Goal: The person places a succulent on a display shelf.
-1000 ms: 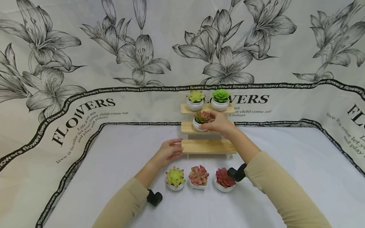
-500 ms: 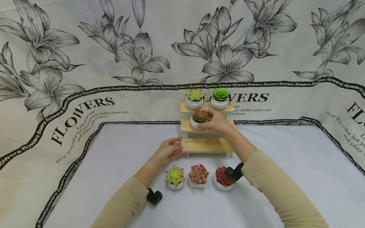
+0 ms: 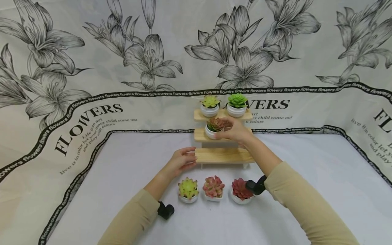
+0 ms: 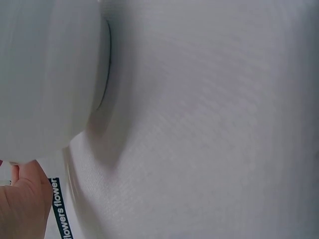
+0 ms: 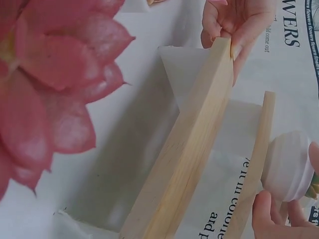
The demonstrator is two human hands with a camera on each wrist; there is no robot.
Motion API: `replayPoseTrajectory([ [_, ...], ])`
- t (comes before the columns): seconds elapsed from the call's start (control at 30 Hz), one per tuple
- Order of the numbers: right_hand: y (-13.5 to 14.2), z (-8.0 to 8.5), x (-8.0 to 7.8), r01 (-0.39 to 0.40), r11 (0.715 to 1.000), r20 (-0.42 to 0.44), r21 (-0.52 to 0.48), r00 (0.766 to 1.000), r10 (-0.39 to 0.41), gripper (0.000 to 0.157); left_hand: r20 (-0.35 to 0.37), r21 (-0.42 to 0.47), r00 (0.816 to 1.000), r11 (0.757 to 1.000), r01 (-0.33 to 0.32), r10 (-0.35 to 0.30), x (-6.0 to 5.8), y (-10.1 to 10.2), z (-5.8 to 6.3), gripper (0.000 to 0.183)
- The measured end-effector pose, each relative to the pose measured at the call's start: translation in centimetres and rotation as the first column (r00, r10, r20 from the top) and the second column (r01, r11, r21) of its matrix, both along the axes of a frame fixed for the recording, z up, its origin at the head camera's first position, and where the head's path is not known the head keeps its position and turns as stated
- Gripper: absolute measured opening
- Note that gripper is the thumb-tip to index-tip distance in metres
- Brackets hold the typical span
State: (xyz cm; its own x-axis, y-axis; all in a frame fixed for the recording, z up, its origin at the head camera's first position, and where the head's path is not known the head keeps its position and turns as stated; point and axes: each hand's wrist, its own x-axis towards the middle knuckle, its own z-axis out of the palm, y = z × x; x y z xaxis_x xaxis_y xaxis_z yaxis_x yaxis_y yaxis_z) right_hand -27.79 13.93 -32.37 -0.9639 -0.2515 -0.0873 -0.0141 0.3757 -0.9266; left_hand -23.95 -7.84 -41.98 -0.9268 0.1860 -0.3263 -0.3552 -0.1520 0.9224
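Observation:
My right hand (image 3: 235, 131) grips a small white pot holding a brownish-red succulent (image 3: 215, 124) at the left part of the middle step of a wooden three-step plant stand (image 3: 225, 155). In the right wrist view the white pot (image 5: 286, 167) appears to touch that board, fingertips on its side. My left hand (image 3: 180, 161) pinches the left end of the lowest board; the right wrist view shows its thumb and fingers on either side. On the top step sit a yellow-green succulent (image 3: 210, 105) and a bright green succulent (image 3: 237, 104), both in white pots.
In front of the stand, a yellow-green succulent (image 3: 188, 190), a pink succulent (image 3: 213, 188) and a dark red succulent (image 3: 241, 191) stand in a row on the white cloth. A flower-printed cloth (image 3: 165, 112) hangs behind. A white pot (image 4: 45, 74) fills the left wrist view's upper left.
The right hand has shifted the brownish-red succulent slightly left along the middle step, then stayed about there. The left hand keeps its place on the lowest board.

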Motion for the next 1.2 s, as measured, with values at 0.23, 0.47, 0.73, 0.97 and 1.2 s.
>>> replayPoseTrajectory([
  [0.23,1.1,0.4,0.6,-0.035,0.997,0.014,-0.076,0.999,0.036,0.069,-0.008,0.004,1.0,1.0,-0.006,0.006,-0.3,0.0,0.3,0.049],
  [0.47,2.6,0.7,1.9,-0.079,0.991,0.043,-0.111,0.995,0.085,0.069,0.001,-0.005,1.0,1.0,-0.011,0.011,-0.2,0.0,0.3,0.049],
  [0.73,4.3,0.4,3.9,-0.121,0.989,0.038,-0.085,0.992,0.124,0.072,0.002,-0.008,1.0,1.0,-0.011,0.011,-0.1,0.0,0.2,0.049],
  [0.97,6.3,-0.5,5.3,-0.203,0.976,0.016,-0.077,0.979,0.205,0.07,0.003,-0.006,1.0,1.0,-0.008,0.008,0.1,0.1,0.0,0.049],
  [1.2,8.3,-1.3,6.5,-0.298,0.951,0.003,-0.086,0.954,0.3,0.069,0.0,-0.004,1.0,1.0,-0.015,0.015,0.1,0.2,0.0,0.049],
])
